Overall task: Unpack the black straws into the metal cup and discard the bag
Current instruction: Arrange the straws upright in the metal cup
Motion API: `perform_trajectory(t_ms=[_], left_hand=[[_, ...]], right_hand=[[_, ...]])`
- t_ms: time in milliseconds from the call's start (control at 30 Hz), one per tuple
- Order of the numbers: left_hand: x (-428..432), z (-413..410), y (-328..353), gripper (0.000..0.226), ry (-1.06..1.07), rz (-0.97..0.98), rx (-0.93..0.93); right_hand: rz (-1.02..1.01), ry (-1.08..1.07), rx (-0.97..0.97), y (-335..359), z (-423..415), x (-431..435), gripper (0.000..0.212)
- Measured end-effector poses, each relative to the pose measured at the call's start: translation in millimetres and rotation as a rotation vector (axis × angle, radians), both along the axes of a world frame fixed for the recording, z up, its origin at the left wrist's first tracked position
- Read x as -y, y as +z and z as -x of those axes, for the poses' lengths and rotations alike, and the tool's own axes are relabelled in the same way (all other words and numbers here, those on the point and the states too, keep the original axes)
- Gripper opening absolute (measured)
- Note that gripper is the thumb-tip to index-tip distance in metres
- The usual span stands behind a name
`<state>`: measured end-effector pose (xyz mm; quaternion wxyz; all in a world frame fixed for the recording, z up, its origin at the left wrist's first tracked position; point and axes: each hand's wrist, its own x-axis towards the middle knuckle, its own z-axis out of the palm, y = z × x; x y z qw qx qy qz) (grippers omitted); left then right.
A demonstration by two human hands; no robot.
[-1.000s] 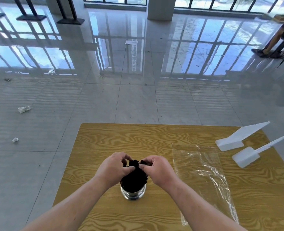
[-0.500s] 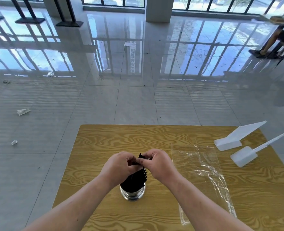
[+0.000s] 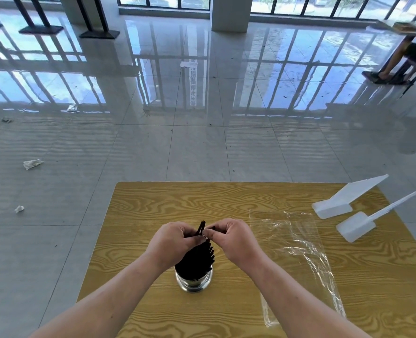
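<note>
Dozens of black straws (image 3: pixel 197 261) stand packed in the metal cup (image 3: pixel 193 282), which sits upright near the front middle of the wooden table (image 3: pixel 153 206). The left hand (image 3: pixel 171 240) grips a few straw tops with curled fingers. The right hand (image 3: pixel 231 237) pinches at the same tips between thumb and forefinger. The clear plastic bag (image 3: pixel 297 242) lies flat just right of the cup. Two white plastic scoops (image 3: pixel 343 202) rest at the far right corner.

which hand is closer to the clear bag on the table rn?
Right. The right hand pinches the black straws over the metal cup, just beside the clear bag, not touching it; the left hand grips the straws on their far side.
</note>
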<state>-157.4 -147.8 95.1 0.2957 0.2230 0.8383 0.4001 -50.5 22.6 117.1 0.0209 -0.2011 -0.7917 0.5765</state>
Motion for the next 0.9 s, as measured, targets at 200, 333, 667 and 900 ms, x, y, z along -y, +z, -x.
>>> perform_trajectory(t_ms=[200,333,667,900], left_hand=[[0,-1,2,0.004,-0.006,-0.008,0.037],[0,-2,4,0.004,0.013,-0.021,0.083],[4,6,16,0.005,0.160,-0.189,0.294],[-9,7,28,0.023,0.286,-0.301,0.382]], right_hand=[[0.012,-0.008,0.018,5,-1,2,0.019],[0.028,-0.017,0.007,11,0,-1,0.025],[0.219,-0.397,-0.288,49,-35,-53,0.027],[0.424,-0.414,-0.145,32,-59,-44,0.023]])
